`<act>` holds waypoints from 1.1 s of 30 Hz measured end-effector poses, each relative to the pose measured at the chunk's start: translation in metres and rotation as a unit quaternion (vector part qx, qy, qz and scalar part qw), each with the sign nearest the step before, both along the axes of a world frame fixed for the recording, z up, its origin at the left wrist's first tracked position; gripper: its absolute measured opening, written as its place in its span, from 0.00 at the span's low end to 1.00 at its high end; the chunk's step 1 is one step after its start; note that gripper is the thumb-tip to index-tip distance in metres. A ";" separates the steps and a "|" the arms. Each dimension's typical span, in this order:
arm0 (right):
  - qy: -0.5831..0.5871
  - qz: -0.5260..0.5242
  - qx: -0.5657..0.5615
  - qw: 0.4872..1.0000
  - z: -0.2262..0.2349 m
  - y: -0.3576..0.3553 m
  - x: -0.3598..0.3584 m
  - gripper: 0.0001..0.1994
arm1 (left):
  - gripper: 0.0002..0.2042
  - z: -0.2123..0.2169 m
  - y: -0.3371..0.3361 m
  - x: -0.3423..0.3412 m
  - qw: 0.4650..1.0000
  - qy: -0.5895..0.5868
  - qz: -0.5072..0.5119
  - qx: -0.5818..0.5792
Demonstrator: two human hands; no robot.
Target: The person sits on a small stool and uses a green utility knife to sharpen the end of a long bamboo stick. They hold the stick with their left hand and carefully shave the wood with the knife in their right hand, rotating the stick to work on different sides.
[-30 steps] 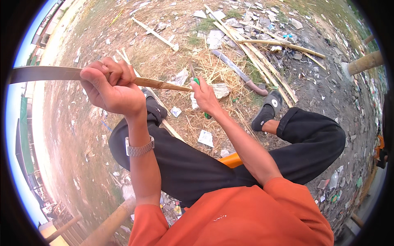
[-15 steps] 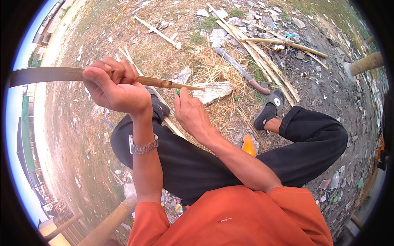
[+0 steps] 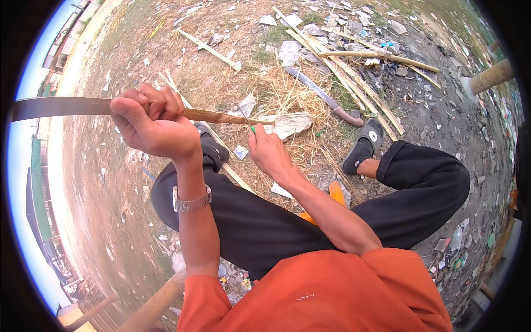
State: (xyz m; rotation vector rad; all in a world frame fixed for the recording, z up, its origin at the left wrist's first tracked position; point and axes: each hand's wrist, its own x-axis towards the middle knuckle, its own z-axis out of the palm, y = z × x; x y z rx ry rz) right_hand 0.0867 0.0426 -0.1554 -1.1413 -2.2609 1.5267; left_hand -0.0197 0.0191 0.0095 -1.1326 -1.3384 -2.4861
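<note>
**Bamboo strip (image 3: 213, 115) in one fist, knife (image 3: 254, 129) at its narrow part**

Head view: the strip is stretching across the left of the scene, and a pale block (image 3: 291, 126) on the ground is serving as landmark. The strip's broad, flat, darker part is running far out to the left of the block, while its narrow end is reaching to the block's left edge; whether the two are touching, the view is not showing.

The left hand (image 3: 150, 123), well to the left of the block, is gripping the strip in a tight fist, fingers curling right over it. The right hand (image 3: 269, 152), just below and left of the block, is closing around the knife; a bit of green is showing past the fingers, and the thin blade is crossing the strip left of the block. Beyond the block, straw (image 3: 278, 91) is lying scattered, and to its upper right a machete (image 3: 321, 96) is resting.

The strip is looking light, dry and fairly stiff, probably springy along its flat length; the lens may be adding to the curve. It is likely offering decent friction, though its edges could be splintery, and the thin end is seeming easiest to snap. The broader stretch under the left fist, clear of the blade, is looking like the soundest place to hold.
</note>
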 end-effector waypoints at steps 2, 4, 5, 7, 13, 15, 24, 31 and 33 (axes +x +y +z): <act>0.017 -0.006 0.011 1.000 0.008 -0.010 0.002 0.14 | 0.20 0.001 -0.002 0.004 1.000 -0.001 -0.016 -0.003; -0.031 -0.015 0.010 0.999 -0.028 -0.006 0.004 0.14 | 0.19 0.001 0.000 0.005 1.000 0.004 -0.021 -0.003; -0.056 -0.014 0.009 0.998 -0.029 -0.003 0.006 0.14 | 0.19 -0.001 -0.001 0.004 1.000 0.006 -0.019 -0.004; -0.032 -0.012 0.025 0.999 -0.031 -0.002 0.007 0.14 | 0.19 -0.001 0.000 0.001 1.000 0.013 -0.012 -0.005; -0.107 -0.046 0.001 0.993 -0.104 0.008 0.004 0.14 | 0.20 0.001 0.003 0.001 0.999 0.013 -0.032 -0.007; -0.080 -0.023 0.019 0.996 -0.082 0.017 0.008 0.15 | 0.18 -0.004 -0.003 -0.004 0.999 0.015 -0.024 -0.025; -0.122 -0.015 0.012 0.992 -0.129 0.028 -0.002 0.16 | 0.18 -0.004 -0.003 0.003 0.998 0.022 -0.051 -0.035; -0.162 -0.059 0.011 0.985 -0.192 0.033 -0.002 0.16 | 0.18 -0.001 -0.003 0.000 0.993 0.025 -0.109 -0.050; -0.153 -0.020 0.020 0.988 -0.183 0.033 -0.001 0.15 | 0.18 -0.005 -0.007 0.000 0.993 0.013 -0.102 -0.050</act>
